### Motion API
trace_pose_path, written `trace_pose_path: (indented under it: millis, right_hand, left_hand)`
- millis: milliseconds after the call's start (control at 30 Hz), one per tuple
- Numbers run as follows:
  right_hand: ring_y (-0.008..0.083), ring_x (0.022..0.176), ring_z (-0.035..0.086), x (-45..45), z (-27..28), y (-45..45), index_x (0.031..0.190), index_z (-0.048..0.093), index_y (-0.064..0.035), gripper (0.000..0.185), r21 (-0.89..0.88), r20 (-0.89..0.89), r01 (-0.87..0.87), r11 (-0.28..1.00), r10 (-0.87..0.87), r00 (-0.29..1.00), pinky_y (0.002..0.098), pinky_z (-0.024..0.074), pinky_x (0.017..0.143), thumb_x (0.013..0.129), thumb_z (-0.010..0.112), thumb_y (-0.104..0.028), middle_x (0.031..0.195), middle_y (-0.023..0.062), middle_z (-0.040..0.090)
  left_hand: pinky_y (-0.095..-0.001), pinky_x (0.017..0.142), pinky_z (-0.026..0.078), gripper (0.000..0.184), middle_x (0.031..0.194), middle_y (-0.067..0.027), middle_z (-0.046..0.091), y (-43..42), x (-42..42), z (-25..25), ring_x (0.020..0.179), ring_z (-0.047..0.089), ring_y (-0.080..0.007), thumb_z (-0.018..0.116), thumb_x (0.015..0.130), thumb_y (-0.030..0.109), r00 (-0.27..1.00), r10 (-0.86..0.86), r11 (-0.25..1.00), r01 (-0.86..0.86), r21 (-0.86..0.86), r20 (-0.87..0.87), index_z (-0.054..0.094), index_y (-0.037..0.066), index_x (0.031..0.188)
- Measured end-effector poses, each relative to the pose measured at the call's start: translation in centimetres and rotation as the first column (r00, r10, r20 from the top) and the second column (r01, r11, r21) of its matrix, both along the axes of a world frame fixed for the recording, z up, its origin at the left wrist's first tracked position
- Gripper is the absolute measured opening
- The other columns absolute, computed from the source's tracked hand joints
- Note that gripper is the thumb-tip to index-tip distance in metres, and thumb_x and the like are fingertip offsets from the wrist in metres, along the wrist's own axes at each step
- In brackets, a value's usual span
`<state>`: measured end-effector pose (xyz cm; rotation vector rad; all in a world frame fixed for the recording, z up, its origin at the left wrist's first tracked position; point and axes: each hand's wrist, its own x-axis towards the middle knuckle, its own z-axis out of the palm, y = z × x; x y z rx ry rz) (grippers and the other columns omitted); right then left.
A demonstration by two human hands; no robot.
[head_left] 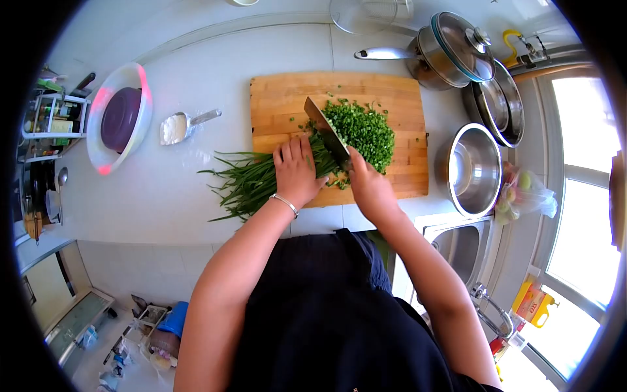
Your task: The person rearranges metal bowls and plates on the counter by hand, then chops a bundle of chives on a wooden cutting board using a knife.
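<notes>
On the wooden cutting board [281, 91], my right hand [369, 186] grips the handle of a cleaver [324, 130], its wide blade slanting up to the left. My left hand [298, 170] presses down on a bundle of Chinese chives [241, 183], fingers closed over the stalks right beside the blade. The long green ends of the bundle spread past the board's left edge onto the counter. Finely chopped chives [366, 134] lie heaped on the other side of the blade. The cleaver's handle is mostly hidden in my right hand.
Left of the board are a metal scoop of white powder [175, 129] and a white basin [98, 147] with a purple object inside. To the right stand a lidded saucepan [441, 59], a steel bowl [450, 176] and the sink [460, 251]. A bagged bundle [519, 193] sits by the window.
</notes>
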<state>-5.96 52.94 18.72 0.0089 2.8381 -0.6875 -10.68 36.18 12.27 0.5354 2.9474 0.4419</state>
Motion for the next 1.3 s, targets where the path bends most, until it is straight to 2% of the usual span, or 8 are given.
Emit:
trace_pose_path:
  millis: [133,300,367,500,633,767,933,1300]
  right_hand:
    - [0.0438,0.074,0.064,0.7,2.8,0.5,0.139,0.036,-0.0141,0.054,0.029,0.087,-0.013,1.0,0.01,0.996,0.0528,0.052,0.065,0.088,0.046,-0.004,0.094,0.0234,0.064]
    - [0.0444,0.074,0.064,0.6,2.1,0.3,0.141,0.033,-0.0149,0.056,0.035,0.2,-0.034,0.999,0.026,0.98,0.053,0.052,0.065,0.087,0.045,-0.002,0.094,0.0235,0.063]
    - [0.0439,0.073,0.065,0.2,1.9,-0.4,0.143,0.03,-0.0158,0.061,0.099,0.242,-0.044,0.994,0.019,0.97,0.0516,0.0527,0.064,0.086,0.046,-0.002,0.097,0.0243,0.063]
    - [0.0423,0.071,0.066,-1.1,-0.5,-1.6,0.146,0.028,-0.017,0.064,0.121,0.257,-0.062,0.991,0.029,0.966,0.0487,0.0539,0.063,0.087,0.049,-0.003,0.098,0.0246,0.062]
    - [0.0401,0.071,0.066,-1.1,-2.7,-2.3,0.147,0.028,-0.0154,0.066,0.181,0.144,-0.04,0.983,0.014,0.989,0.0466,0.0548,0.062,0.087,0.054,-0.006,0.096,0.0236,0.062]
    - [0.0408,0.071,0.065,-0.3,-0.8,-0.4,0.145,0.029,-0.0152,0.063,0.014,0.025,-0.018,1.0,0.017,1.0,0.049,0.0538,0.063,0.087,0.052,-0.006,0.094,0.0227,0.063]
    - [0.0432,0.072,0.065,1.0,2.8,0.2,0.143,0.032,-0.0144,0.058,0.047,0.116,-0.04,0.998,0.034,0.993,0.0527,0.0522,0.064,0.087,0.046,-0.003,0.092,0.0247,0.064]
    - [0.0417,0.077,0.066,-1.2,0.5,-1.4,0.144,0.03,-0.0134,0.06,0.075,0.28,-0.071,0.995,0.047,0.959,0.0492,0.0539,0.066,0.088,0.048,-0.003,0.094,0.025,0.063]
  left_hand:
    - [-0.0491,0.107,0.024,0.097,0.129,-0.0182,0.042,0.3,-0.4,0.0,0.123,0.037,-0.0338,0.079,0.067,0.045,1.0,0.008,1.0,-0.008,-0.025,0.02,0.034,-0.004,0.137]
    - [-0.0477,0.103,0.026,0.092,0.128,-0.0178,0.042,0.5,-0.4,0.0,0.12,0.037,-0.0325,0.077,0.069,0.044,0.997,-0.002,0.999,0.006,-0.051,0.076,0.036,-0.004,0.135]
    - [-0.047,0.101,0.027,0.089,0.128,-0.0174,0.042,0.6,-0.3,-0.3,0.119,0.038,-0.0317,0.077,0.07,0.043,1.0,-0.01,0.998,0.011,-0.065,0.007,0.037,-0.004,0.134]
    - [-0.0473,0.101,0.027,0.088,0.128,-0.0174,0.043,0.7,-0.3,-0.4,0.119,0.038,-0.0318,0.077,0.071,0.043,0.999,-0.014,0.997,0.016,-0.069,0.033,0.038,-0.004,0.134]
    - [-0.0472,0.102,0.027,0.092,0.129,-0.018,0.043,0.6,-0.5,-0.4,0.119,0.039,-0.032,0.078,0.068,0.044,0.999,-0.003,0.998,0.006,-0.069,0.047,0.037,-0.004,0.135]
    - [-0.0473,0.106,0.025,0.1,0.131,-0.0187,0.042,-0.1,-0.1,0.0,0.122,0.037,-0.0337,0.081,0.064,0.044,1.0,0.018,1.0,-0.018,0.006,-0.002,0.034,-0.005,0.138]
    - [-0.0478,0.108,0.023,0.101,0.128,-0.0182,0.041,-0.2,0.1,0.1,0.123,0.036,-0.0348,0.082,0.064,0.041,1.0,0.015,1.0,-0.014,-0.008,0.026,0.031,-0.004,0.138]
    - [-0.0464,0.101,0.028,0.089,0.126,-0.0167,0.044,0.1,-0.1,-0.2,0.117,0.039,-0.0324,0.079,0.069,0.041,1.0,-0.002,0.999,0.003,-0.032,0.014,0.038,-0.004,0.133]
